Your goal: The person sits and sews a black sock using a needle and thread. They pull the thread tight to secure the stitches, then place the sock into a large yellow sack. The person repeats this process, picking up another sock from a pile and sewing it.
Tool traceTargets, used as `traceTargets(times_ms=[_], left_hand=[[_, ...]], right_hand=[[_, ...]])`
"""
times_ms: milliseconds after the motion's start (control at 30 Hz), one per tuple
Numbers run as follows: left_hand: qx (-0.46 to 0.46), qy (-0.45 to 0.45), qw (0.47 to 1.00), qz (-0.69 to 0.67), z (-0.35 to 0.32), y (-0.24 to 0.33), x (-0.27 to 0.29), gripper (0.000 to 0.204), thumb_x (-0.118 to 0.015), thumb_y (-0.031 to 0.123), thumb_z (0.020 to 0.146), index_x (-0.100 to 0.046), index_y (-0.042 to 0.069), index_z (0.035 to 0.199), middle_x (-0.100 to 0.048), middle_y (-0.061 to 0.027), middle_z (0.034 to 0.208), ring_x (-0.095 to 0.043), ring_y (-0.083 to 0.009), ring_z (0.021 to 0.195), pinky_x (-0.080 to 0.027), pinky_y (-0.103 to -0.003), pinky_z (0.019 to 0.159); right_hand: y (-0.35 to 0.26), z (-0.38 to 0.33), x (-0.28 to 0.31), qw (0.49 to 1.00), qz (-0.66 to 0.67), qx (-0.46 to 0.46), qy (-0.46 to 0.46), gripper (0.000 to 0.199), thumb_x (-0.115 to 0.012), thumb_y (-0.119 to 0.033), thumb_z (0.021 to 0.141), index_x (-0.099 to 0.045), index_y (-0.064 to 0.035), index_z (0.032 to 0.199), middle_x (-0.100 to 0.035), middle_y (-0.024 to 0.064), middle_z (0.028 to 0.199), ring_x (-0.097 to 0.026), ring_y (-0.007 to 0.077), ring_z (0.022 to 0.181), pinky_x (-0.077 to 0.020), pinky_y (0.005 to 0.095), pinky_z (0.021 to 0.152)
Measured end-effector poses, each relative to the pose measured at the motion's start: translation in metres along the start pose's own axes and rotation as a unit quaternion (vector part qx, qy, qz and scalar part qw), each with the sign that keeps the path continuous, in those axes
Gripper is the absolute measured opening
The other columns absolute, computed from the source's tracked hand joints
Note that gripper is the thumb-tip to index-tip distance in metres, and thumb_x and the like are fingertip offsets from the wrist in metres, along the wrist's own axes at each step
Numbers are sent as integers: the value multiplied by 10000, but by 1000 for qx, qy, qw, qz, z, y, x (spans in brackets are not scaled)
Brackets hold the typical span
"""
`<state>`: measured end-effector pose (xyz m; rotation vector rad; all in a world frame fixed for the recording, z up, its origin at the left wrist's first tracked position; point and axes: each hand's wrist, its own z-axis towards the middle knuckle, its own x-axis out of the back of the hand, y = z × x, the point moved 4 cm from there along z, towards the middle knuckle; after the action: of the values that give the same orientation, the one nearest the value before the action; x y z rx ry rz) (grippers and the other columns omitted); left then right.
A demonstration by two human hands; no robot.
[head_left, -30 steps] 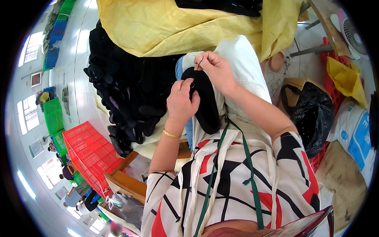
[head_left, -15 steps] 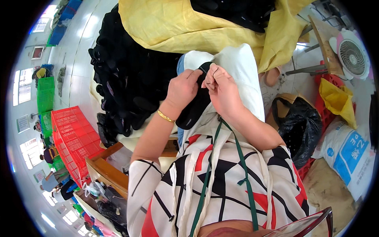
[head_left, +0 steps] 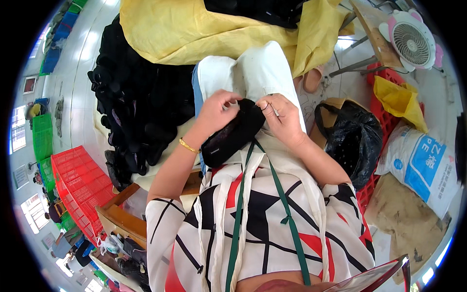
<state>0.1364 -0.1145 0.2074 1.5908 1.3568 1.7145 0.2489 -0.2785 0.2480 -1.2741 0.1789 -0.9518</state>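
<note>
A long black fabric piece, shaped like a shoe upper point(head_left: 228, 143), lies slanted across my lap, its dark inside partly showing. At its far left edge my left hand point(head_left: 218, 111) is closed, thumb and fingers bent around the rim. My right hand point(head_left: 282, 117) pinches at the far right edge, thumb against forefinger; whatever fine thing is between those fingertips is too small to make out. White cloth point(head_left: 265, 65) covers my knees beneath the work.
A large heap of similar black pieces point(head_left: 155, 97) lies to the left. Beyond my knees spreads a yellow sheet point(head_left: 194, 39). Red crates point(head_left: 80, 187) stand left. A black plastic bag point(head_left: 355, 146), a white sack point(head_left: 418, 165) and a fan point(head_left: 413, 41) are on the right.
The black piece has come nearer my body and turned, showing more of its inside. Both hands have drawn back and moved slightly apart. The whole view has shifted a little.
</note>
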Motion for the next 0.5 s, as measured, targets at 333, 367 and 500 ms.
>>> traceTargets(times_ms=[333, 367, 500], left_hand=[[161, -130, 978, 9, -2, -9, -21, 275, -700, 243, 834, -708, -16, 740, -660, -156, 640, -650, -246, 583, -496, -362, 576], [175, -135, 975, -2, -3, -3, -16, 227, -707, 193, 832, -702, -25, 768, -669, -122, 643, -640, -181, 574, -489, -326, 560], [172, -109, 978, -40, -11, -14, -8, 208, -725, 194, 866, -696, -11, 841, -665, -44, 681, -599, -105, 576, -474, -256, 535]], right_hand=[[-21, -22, 0, 972, 12, 125, -197, 78, -659, -50, 850, -664, -23, 923, -627, 118, 789, -623, 289, 745, -519, 344, 687], [-12, -25, 8, 976, 34, 86, -198, 86, -653, -58, 856, -661, -24, 935, -635, 124, 805, -631, 289, 750, -523, 344, 700], [22, -35, 30, 942, 147, -259, -157, 138, -631, -88, 897, -649, 0, 1002, -660, 141, 838, -655, 294, 752, -529, 327, 720]])
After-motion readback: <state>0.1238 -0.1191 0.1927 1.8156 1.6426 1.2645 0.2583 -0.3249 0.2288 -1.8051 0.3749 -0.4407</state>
